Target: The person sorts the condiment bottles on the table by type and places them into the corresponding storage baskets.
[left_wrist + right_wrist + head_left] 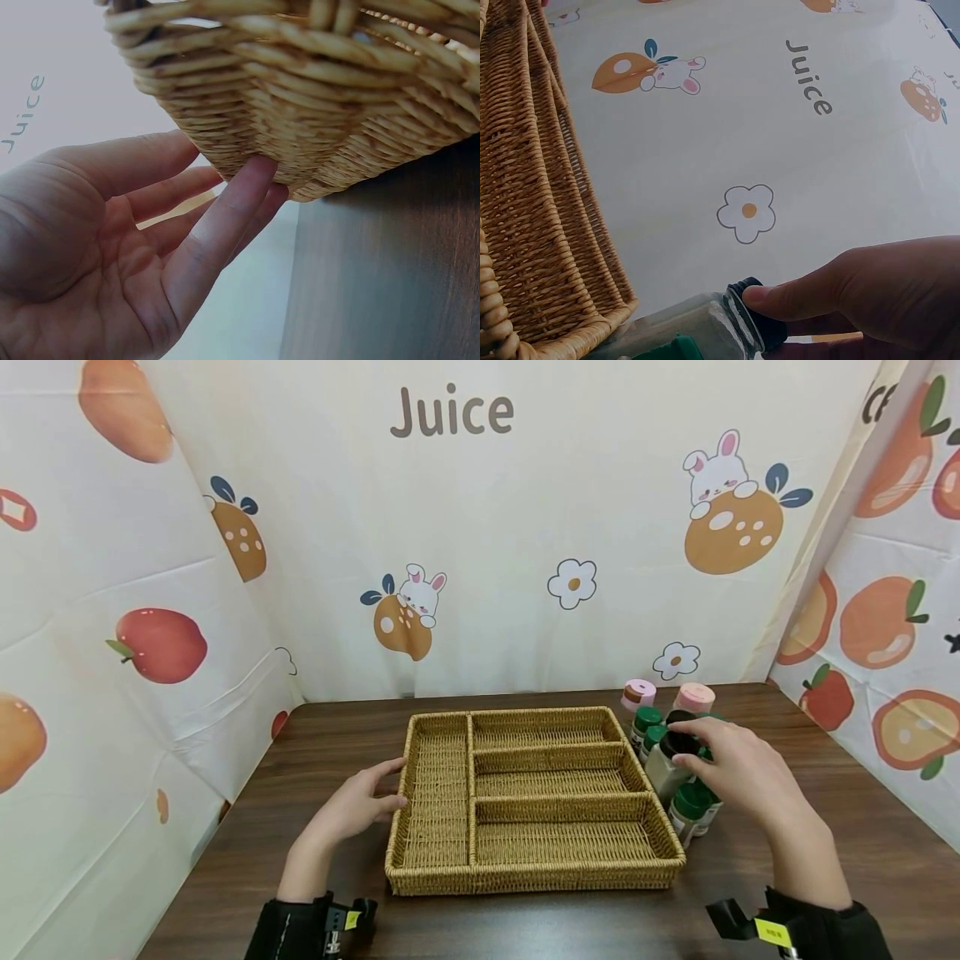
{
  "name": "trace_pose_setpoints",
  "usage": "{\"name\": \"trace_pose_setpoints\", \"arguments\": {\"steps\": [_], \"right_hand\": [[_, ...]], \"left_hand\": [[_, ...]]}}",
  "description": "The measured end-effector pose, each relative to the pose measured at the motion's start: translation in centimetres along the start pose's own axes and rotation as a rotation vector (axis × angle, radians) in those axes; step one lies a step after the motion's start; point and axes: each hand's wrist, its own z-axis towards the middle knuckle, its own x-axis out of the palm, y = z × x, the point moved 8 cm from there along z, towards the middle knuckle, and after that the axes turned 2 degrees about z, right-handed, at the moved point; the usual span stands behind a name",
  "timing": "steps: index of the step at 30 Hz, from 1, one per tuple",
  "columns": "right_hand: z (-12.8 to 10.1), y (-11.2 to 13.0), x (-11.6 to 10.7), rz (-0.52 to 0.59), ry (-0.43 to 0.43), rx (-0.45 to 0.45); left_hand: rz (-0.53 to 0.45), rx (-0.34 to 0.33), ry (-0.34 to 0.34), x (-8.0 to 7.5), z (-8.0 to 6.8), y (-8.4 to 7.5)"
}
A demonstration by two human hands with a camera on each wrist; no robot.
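A woven basket [437, 793] with several compartments lies on the table. My left hand [352, 806] touches its left side; in the left wrist view, loosely extended fingers rest against the wicker wall [247, 97]. At the basket's right side, my right hand [750, 772] pinches the black lid of a clear spice jar [663, 772] between thumb and fingers. That jar [697, 322] leans tilted beside the basket in the right wrist view. Around it stand several green-capped jars [686, 810], partly hidden by the hand, and two pink-lidded containers [693, 697].
The dark wooden table [337, 735] meets a pale printed curtain [480, 527] at the back. More printed cloth hangs at the left [112, 735] and right [885, 677]. Jars crowd close along the basket's right wall.
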Motion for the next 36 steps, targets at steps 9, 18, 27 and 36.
{"name": "trace_pose_setpoints", "arguments": {"steps": [9,18,27,36], "right_hand": [[-0.3,0.5,-0.8,-0.004,-0.048,-0.019],[-0.8,1.1,-1.6,-0.020,-0.133,-0.035],[-1.4,1.7,-2.7,-0.030,-0.214,-0.060],[-1.8,2.5,-3.4,-0.031,-0.250,-0.090]], "left_hand": [[-0.004,0.003,-0.003,-0.1,0.0,-0.1],[0.003,0.004,-0.004,0.0,0.0,-0.1],[0.005,0.006,-0.004,0.1,-0.1,-0.1],[0.005,0.006,-0.009,0.0,-0.2,-0.1]]}}
